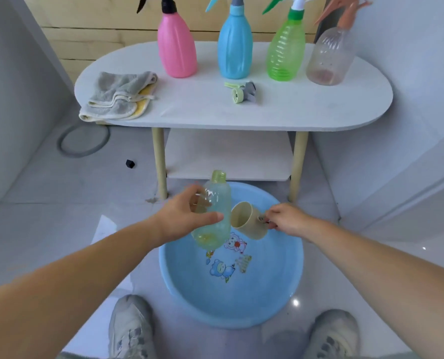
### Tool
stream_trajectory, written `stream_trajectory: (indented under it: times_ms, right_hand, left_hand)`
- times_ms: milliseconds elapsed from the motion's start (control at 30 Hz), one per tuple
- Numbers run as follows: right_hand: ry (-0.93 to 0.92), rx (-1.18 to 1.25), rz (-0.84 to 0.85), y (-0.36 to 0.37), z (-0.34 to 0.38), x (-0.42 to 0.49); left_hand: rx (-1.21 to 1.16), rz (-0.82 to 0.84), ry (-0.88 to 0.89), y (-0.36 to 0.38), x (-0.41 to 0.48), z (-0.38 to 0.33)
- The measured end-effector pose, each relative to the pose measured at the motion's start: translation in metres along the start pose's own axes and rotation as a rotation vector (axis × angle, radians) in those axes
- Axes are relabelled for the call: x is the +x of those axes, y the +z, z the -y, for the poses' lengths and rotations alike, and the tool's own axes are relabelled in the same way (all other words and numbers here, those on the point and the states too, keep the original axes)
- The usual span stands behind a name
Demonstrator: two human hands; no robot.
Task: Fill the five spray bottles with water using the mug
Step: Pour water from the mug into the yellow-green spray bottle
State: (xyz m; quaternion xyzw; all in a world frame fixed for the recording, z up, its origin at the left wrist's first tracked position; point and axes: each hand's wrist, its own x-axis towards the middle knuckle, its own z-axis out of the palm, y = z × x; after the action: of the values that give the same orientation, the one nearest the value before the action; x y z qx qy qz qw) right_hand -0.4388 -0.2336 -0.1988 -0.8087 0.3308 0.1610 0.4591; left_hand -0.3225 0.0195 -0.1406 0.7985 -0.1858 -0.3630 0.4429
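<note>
The left hand (182, 218) grips the uncapped pale bottle (215, 211), its neck tilted away from the wrist. The right hand (285, 218) pinches the handle of the mug (249, 220), tipped sideways between the two hands.

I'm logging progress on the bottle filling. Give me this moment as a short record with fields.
left hand: holds open bottle, tilted, above basin
right hand: holds mug by handle, tipped, mouth toward open bottle
table: pink bottle, blue bottle, green bottle, clear bottle, upright, heads on
spray head: loose, lying on table before blue bottle
cloth: folded, table's left end
</note>
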Motion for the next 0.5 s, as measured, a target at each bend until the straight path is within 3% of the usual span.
stream_trajectory:
  times_ms: [267, 500]
  right_hand:
    - [-0.015, -0.215, 0.011, 0.032, -0.033, 0.035]
    - [-0.007, -0.238, 0.02, 0.038, -0.046, 0.052]
  left_hand:
    - [0.05, -0.041, -0.109, 0.025, 0.019, 0.077]
    - [0.045, -0.05, -0.159, 0.033, 0.031, 0.093]
